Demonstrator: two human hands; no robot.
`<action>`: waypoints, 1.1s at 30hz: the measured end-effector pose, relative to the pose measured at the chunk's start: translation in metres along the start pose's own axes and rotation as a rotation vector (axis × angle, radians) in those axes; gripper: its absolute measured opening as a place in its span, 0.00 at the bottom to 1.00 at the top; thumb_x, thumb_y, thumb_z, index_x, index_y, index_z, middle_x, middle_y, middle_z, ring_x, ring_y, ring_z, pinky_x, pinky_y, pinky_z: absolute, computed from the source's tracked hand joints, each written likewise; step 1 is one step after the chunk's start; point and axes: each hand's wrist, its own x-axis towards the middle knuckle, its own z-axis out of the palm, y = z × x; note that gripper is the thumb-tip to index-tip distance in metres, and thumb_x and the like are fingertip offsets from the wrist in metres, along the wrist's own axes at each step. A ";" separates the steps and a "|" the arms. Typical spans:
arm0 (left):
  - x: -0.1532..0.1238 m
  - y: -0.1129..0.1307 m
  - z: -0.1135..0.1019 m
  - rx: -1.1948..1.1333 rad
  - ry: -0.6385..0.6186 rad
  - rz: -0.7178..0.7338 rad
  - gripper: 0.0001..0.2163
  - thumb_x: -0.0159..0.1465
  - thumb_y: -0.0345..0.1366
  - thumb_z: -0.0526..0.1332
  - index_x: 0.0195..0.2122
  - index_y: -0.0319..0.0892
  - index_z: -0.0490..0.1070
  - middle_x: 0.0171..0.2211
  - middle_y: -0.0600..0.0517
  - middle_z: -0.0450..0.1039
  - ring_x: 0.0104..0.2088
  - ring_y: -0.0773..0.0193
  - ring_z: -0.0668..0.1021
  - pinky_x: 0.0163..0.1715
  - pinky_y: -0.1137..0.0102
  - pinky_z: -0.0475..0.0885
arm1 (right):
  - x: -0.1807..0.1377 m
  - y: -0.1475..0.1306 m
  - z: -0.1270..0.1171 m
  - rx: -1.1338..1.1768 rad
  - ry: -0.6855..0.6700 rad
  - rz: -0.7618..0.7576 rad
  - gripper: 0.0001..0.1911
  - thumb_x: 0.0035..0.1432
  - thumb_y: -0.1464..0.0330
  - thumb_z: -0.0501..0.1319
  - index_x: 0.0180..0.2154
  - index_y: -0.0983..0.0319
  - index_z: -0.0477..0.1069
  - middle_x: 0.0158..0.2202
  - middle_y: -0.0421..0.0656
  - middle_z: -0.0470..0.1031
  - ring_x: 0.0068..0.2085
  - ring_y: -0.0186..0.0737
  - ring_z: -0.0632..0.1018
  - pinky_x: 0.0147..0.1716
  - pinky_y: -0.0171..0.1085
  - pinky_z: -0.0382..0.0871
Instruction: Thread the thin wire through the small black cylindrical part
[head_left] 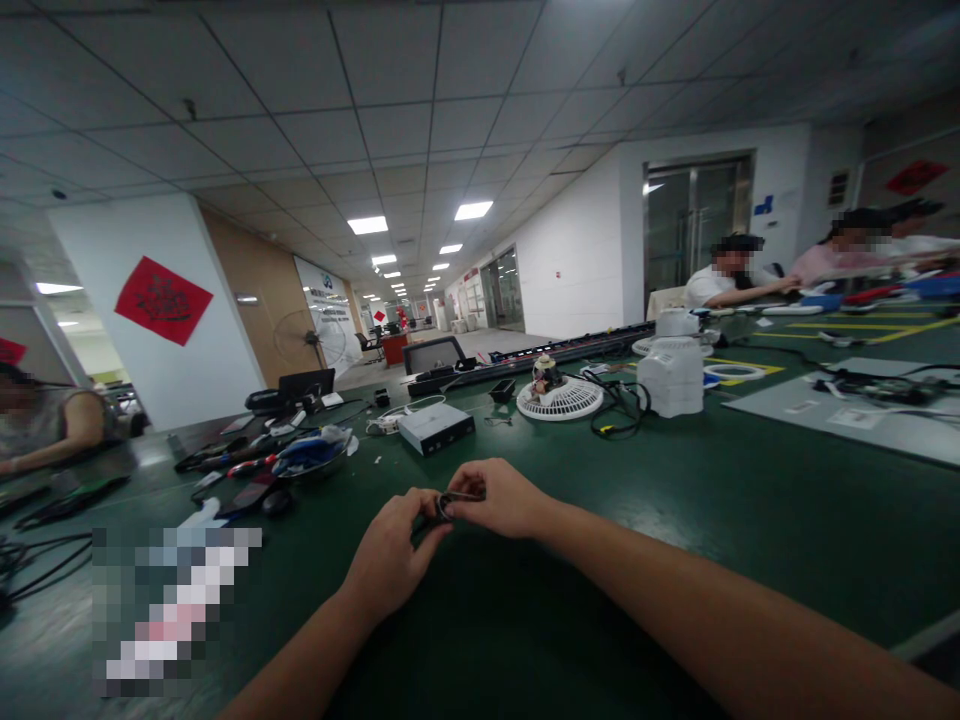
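Over the green tabletop (pixel 592 490), my left hand (pixel 394 550) pinches a small dark piece with a ring-like loop (pixel 444 506) between thumb and index finger. From the other side, the fingers of my right hand (pixel 499 498) close on the same piece, along with a thin dark strand. The fingers hide much of it, so its exact kind cannot be made out. Just beyond the hands sits a white-topped box with a dark front (pixel 437 430). A round white fan grille (pixel 561 398) with a motor on it lies past the right hand.
A bowl with blue cloth (pixel 315 450) and a dark computer mouse (pixel 277 502) are on the left. Black cable (pixel 626 410) lies coiled beside a white plastic housing (pixel 670 375). A grey panel (pixel 870 405) rests at right. Other people sit at both sides.
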 end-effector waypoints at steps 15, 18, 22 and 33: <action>0.002 -0.002 -0.001 -0.033 0.045 0.018 0.07 0.59 0.32 0.61 0.30 0.45 0.60 0.43 0.50 0.75 0.43 0.58 0.76 0.41 0.63 0.71 | -0.003 -0.008 0.005 -0.253 0.148 -0.068 0.08 0.50 0.64 0.67 0.33 0.61 0.78 0.33 0.41 0.77 0.31 0.34 0.74 0.29 0.32 0.64; 0.002 -0.002 -0.001 -0.012 0.041 0.015 0.08 0.59 0.31 0.61 0.30 0.45 0.60 0.42 0.51 0.75 0.41 0.58 0.76 0.40 0.64 0.71 | -0.005 -0.010 0.005 -0.336 0.112 -0.159 0.08 0.51 0.66 0.65 0.34 0.60 0.79 0.35 0.42 0.77 0.31 0.34 0.74 0.31 0.32 0.64; 0.002 -0.002 0.001 0.003 0.071 0.007 0.08 0.58 0.31 0.62 0.30 0.45 0.60 0.39 0.52 0.75 0.40 0.59 0.76 0.39 0.65 0.70 | -0.004 -0.008 0.002 -0.347 0.118 -0.180 0.09 0.53 0.66 0.65 0.37 0.60 0.79 0.36 0.42 0.77 0.32 0.34 0.75 0.33 0.33 0.65; 0.000 -0.005 0.000 0.031 0.029 0.137 0.07 0.58 0.30 0.62 0.29 0.45 0.63 0.43 0.50 0.76 0.41 0.59 0.76 0.40 0.65 0.71 | -0.001 -0.009 0.002 -0.249 0.147 -0.069 0.05 0.47 0.69 0.68 0.30 0.62 0.78 0.29 0.39 0.76 0.29 0.33 0.74 0.28 0.31 0.63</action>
